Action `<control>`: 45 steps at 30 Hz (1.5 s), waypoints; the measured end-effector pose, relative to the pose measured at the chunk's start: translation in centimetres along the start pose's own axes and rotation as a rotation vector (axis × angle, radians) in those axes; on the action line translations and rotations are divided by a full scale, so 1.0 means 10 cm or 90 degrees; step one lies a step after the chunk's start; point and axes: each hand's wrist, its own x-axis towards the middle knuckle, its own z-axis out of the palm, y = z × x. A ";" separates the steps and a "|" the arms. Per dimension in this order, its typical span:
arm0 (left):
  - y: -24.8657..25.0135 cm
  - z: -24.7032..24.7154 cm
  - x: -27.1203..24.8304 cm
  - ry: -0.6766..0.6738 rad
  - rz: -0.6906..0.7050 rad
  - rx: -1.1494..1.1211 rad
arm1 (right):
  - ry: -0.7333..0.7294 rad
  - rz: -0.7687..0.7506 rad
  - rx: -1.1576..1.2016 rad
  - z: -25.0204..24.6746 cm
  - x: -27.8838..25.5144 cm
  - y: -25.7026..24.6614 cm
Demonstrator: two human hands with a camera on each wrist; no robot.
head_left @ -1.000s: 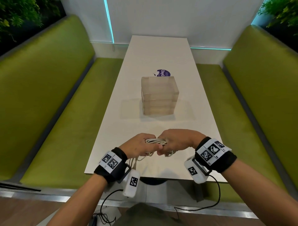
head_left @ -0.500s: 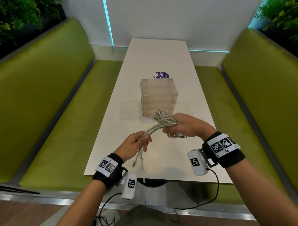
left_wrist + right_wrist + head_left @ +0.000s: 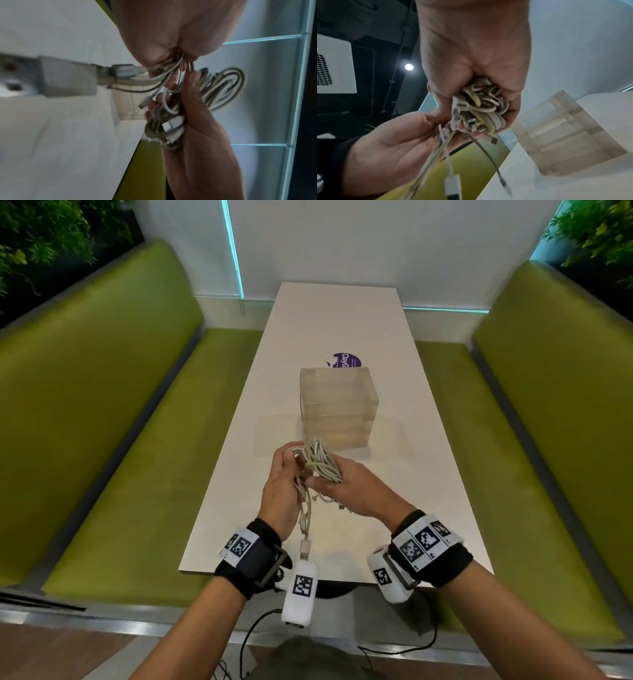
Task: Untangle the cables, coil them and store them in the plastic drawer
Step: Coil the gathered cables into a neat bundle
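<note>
Gripping tangled cables (image 3: pixel 320 462), both hands' fingers (image 3: pixel 317 482) curl tight — plastic drawer (image 3: pixel 337 405) just behind.

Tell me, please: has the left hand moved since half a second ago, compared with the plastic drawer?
Yes. The left hand has gone up and forward, closer to the plastic drawer, and now holds the cables beside the right hand.

We see a long white bench (image 3: pixel 342 313) running between two green seats. Standing directly on it, near mid-length, is the translucent plastic drawer (image 3: pixel 337 409) unit (several stacked compartments, all closed). Just behind the unit, a round purple sticker (image 3: pixel 347 360) lies flat on the surface.
</note>
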 end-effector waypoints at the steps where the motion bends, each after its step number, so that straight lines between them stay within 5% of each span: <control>1: 0.00 0.02 0.00 0.000 -0.015 -0.028 | -0.002 0.004 -0.004 0.02 0.02 0.00; 7: 0.09 0.06 -0.06 -0.064 -0.059 -0.176 | 0.056 -0.005 -0.040 0.13 0.09 0.07; 12: 0.00 0.07 -0.07 -0.051 -0.018 -0.017 | 0.049 -0.032 -0.028 0.13 0.07 0.09; 22: 0.15 0.07 -0.06 0.022 0.020 0.037 | -0.021 0.003 0.041 0.16 0.04 0.00; 28: 0.05 -0.14 0.00 -0.191 -0.041 0.214 | 0.057 -0.016 0.272 0.08 0.00 0.04; 31: -0.06 -0.19 -0.08 -0.247 -0.132 0.390 | 0.120 -0.004 0.359 0.05 0.00 0.03; 33: -0.06 -0.17 -0.15 -0.257 -0.144 0.367 | 0.124 0.005 0.370 0.01 -0.01 0.03; 39: 0.10 -0.26 -0.09 -0.191 -0.054 0.363 | 0.092 0.010 0.246 -0.16 -0.03 0.08; 45: 0.24 -0.25 -0.02 -0.279 -0.025 0.582 | -0.143 -0.014 -0.026 -0.25 -0.01 -0.02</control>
